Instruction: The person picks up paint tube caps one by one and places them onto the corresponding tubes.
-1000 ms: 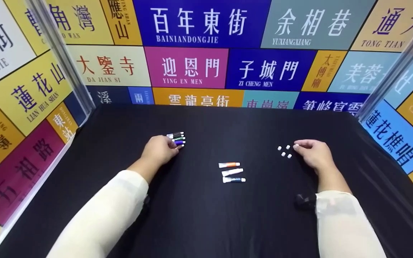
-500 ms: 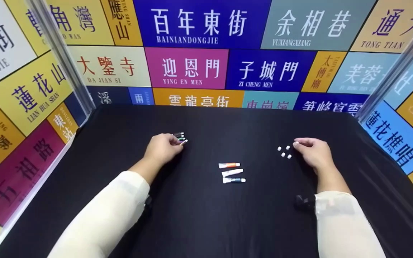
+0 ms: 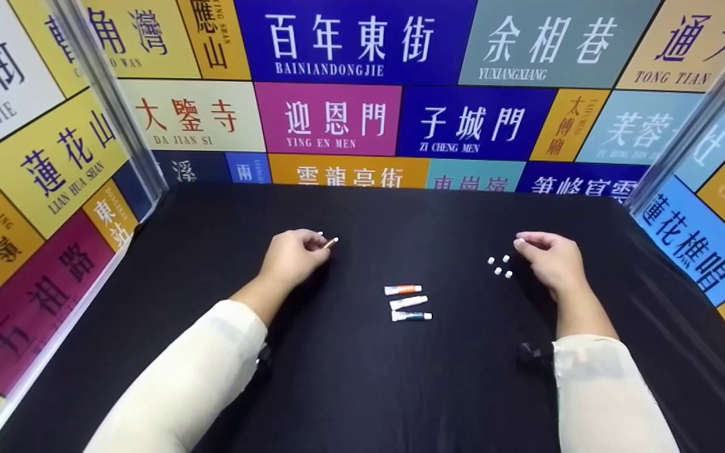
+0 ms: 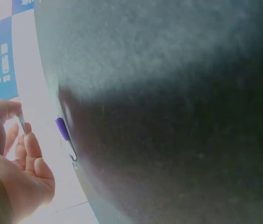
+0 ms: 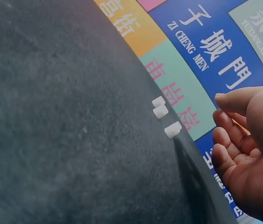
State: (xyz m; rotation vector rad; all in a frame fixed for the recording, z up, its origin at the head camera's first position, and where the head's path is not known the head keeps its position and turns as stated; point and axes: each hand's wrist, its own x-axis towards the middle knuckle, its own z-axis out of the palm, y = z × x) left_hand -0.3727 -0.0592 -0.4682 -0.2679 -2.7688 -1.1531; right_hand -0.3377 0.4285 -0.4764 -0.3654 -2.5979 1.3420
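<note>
Nearest, three small tubes (image 3: 408,302) lie on the black-draped worktop (image 3: 362,377). Beyond, four white pieces (image 3: 498,271) lie near the right hand (image 3: 551,258), fingers bent; whether it holds anything cannot be determined. The left hand (image 3: 292,257) pinches a brown tube (image 3: 331,243); judged step: handling this tube. Next move appears to require a steady pinch. Sign-printed panels (image 3: 328,116) enclose the far side.

The left hand (image 3: 293,257) has lifted a slim brown, white-capped tube (image 3: 331,243), now slanting past its fingertips; the right hand (image 3: 554,261) has edged away from the small white cylinders (image 3: 498,271) beside it.
</note>
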